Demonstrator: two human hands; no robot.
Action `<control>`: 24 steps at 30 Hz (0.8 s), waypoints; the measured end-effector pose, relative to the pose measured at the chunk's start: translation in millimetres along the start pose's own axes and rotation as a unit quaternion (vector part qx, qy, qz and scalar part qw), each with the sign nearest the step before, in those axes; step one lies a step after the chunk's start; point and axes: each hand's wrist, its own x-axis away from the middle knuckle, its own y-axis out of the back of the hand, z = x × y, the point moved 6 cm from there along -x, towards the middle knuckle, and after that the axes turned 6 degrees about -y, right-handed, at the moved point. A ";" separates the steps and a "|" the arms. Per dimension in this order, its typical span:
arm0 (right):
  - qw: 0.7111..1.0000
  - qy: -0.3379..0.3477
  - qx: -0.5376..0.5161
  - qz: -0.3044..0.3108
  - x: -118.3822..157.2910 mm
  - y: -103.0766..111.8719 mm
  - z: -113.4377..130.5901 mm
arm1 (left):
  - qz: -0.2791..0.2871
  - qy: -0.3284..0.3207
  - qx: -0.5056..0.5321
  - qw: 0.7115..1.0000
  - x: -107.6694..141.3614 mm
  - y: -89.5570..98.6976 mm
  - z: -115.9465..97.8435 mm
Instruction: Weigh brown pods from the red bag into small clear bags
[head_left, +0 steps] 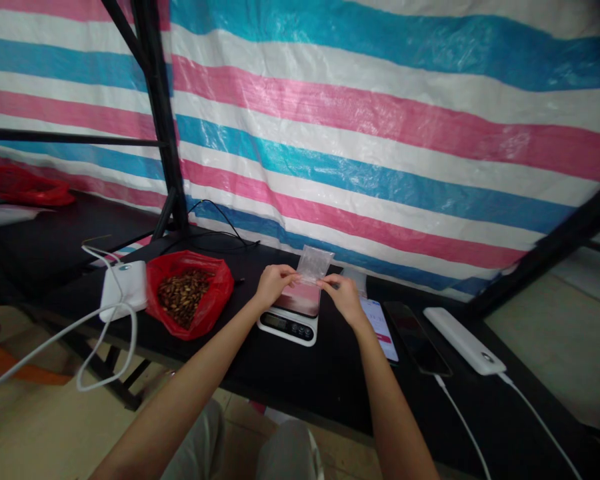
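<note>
A small clear plastic bag (314, 263) is stretched between my two hands, above the far part of a white digital scale (289, 328). My left hand (276, 283) pinches the bag's near left corner. Its near right corner is pinched by the fingers of my right hand (343, 293). The scale has a shiny, pinkish reflecting plate (300, 300) and a dark display strip, too small to read. Left of the scale sits an open red plastic bag (220, 280) with brown seed-like pieces (185, 297) inside.
A lit phone (380, 327), a dark phone (417, 339) and a white power bank (464, 340) lie on the right, with white cables. At left stands a white box (124, 290) with a looped cable. A striped sheet (355, 153) hangs behind the black table (300, 380).
</note>
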 end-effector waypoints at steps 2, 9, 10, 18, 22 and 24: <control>1.000 0.018 0.005 -0.011 0.0 1.0 2.9 | -0.006 -0.012 -0.041 0.999 2.3 1.4 -4.7; 0.999 0.028 0.025 -0.009 -0.6 -1.6 3.5 | -0.002 -0.041 -0.161 0.986 7.9 2.8 -19.4; 0.999 0.025 0.028 -0.007 -0.6 -2.2 3.0 | -0.001 -0.043 -0.171 0.984 8.2 2.2 -19.5; 1.000 0.007 0.019 -0.023 1.1 -3.6 2.9 | -0.007 -0.051 -0.162 0.985 11.9 -1.1 -20.1; 1.000 0.016 -0.003 -0.019 0.3 -5.0 1.4 | 0.024 -0.069 -0.105 0.992 12.1 -6.4 -24.3; 0.999 0.022 -0.014 -0.019 -0.2 -5.2 0.2 | 0.032 -0.083 -0.084 0.992 11.7 -8.1 -25.2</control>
